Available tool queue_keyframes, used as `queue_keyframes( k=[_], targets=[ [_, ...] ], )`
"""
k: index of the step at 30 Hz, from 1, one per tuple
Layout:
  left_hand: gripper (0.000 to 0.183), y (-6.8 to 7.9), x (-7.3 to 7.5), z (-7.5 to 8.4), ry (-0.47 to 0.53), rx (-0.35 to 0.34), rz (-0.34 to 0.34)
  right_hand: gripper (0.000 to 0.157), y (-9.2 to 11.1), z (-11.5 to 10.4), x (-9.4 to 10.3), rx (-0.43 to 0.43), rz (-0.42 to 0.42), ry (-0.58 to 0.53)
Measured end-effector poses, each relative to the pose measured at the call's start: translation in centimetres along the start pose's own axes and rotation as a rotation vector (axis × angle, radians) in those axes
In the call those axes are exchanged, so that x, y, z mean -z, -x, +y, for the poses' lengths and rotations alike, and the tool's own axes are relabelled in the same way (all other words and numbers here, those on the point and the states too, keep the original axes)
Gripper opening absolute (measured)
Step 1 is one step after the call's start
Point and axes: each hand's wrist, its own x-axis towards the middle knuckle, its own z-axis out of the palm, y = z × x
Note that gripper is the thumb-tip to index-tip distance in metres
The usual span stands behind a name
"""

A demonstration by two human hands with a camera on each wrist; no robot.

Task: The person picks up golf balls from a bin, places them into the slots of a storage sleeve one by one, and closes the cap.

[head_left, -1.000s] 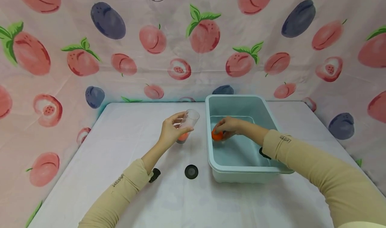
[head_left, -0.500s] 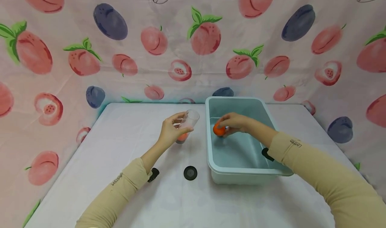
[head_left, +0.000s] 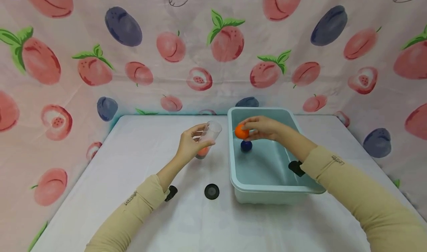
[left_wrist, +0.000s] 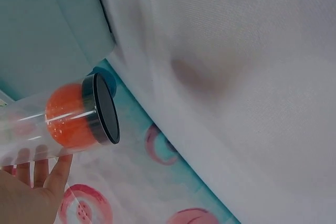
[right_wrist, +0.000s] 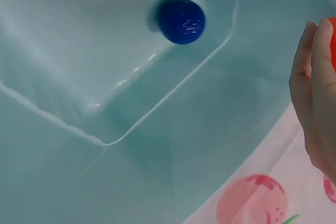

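My left hand (head_left: pixel 191 143) grips a clear plastic tube (head_left: pixel 212 130), tilted above the table left of the bin. Its black base and one orange ball (left_wrist: pixel 68 115) at the bottom show in the left wrist view. Over the left part of the light blue bin (head_left: pixel 277 188), my right hand (head_left: pixel 261 128) pinches a second orange ball (head_left: pixel 241 132) between fingers and thumb. Below it, on the bin floor, lies a dark blue ball (head_left: pixel 246 146), also plain in the right wrist view. Only a sliver of the held orange ball appears there.
A round black lid (head_left: pixel 211 191) lies on the white table (head_left: pixel 186 222), left of the bin's near corner. Behind the table hangs a fruit-printed cloth (head_left: pixel 200 33). Black wrist cameras sit at both cuffs.
My right hand has lifted the orange ball up from the bin floor, and the blue ball has come into sight under it. My left hand and the tube have hardly moved.
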Motion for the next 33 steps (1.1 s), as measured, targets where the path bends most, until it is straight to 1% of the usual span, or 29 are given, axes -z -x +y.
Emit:
queue_keyframes(
  k=[14,18,25,33],
  targets=[
    [0.06,-0.4,-0.2,0.2,-0.005,0.006,-0.012,0.048,1.2,-2.0,-0.8,0.058,-0.019,-0.115],
    [0.06,-0.4,-0.2,0.2,-0.009,0.014,-0.021,0.048,1.1,-2.3,-1.1,0.062,-0.022,-0.157],
    [0.062,-0.4,-0.3,0.4,-0.015,0.019,-0.041,0.045,0.7,-2.7,-2.0,0.086,-0.024,-0.189],
    [0.062,-0.3,-0.5,0.1,-0.013,0.022,-0.056,0.04,0.4,-2.9,-2.8,0.078,-0.024,-0.236]
  ],
)
